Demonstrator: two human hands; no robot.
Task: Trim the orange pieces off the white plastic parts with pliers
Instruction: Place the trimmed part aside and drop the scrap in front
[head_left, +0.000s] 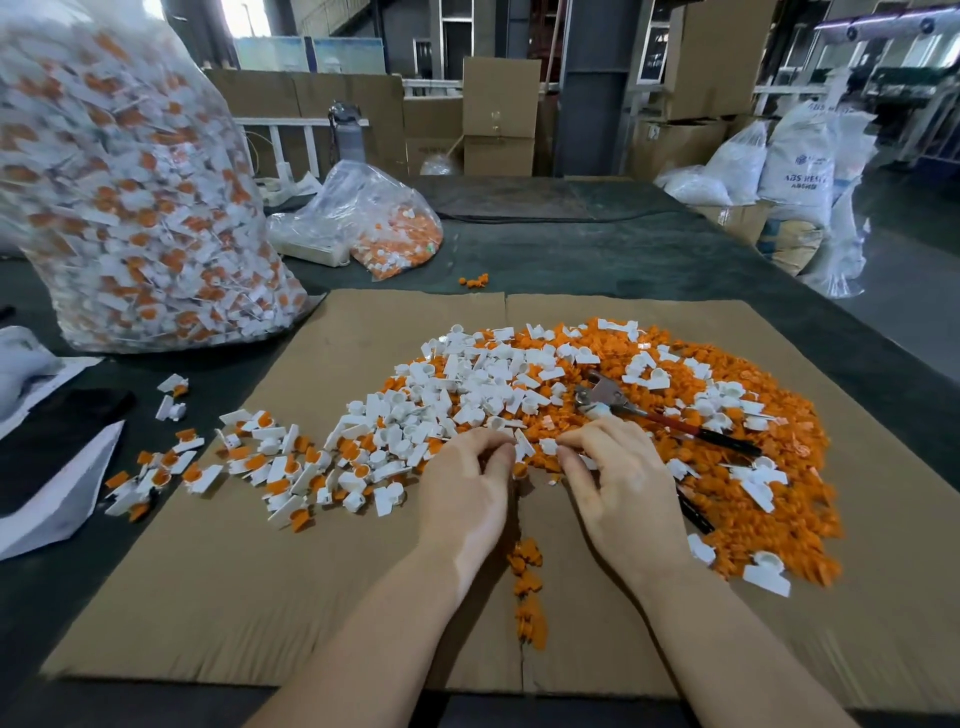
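Two bare forearms reach up from the bottom edge of the frame onto a flat sheet of cardboard (249, 571); the left hand (465, 493) lies palm down just left of centre, its fingers curled and its fingertips pinching a small white part (523, 446); the right hand (618, 488) lies just beside it, fingers bent, the forefinger and thumb closing on another white piece at the same spot, though what exactly it has hold of is partly hidden; between the wrists a thin trail of orange scraps (530, 587) runs down the cardboard seam; above and to the right of the hands spreads a wide heap of orange offcuts (769, 499) with trimmed white parts (467, 384) scattered over it; the pliers (608, 400) lie loose on that heap just above the right hand, metal head toward the centre, red and black handles pointing toward the right of the frame, touched by neither hand; to the left of the hands lie untrimmed parts (291, 467), white with orange still attached, trailing off the cardboard onto the dark table (623, 249); in the upper left stands a tall clear bag (130, 182) packed with such parts; a smaller clear bag (374, 218) slumps at upper centre; brown boxes (498, 114) and white sacks (795, 161) stand beyond the table.
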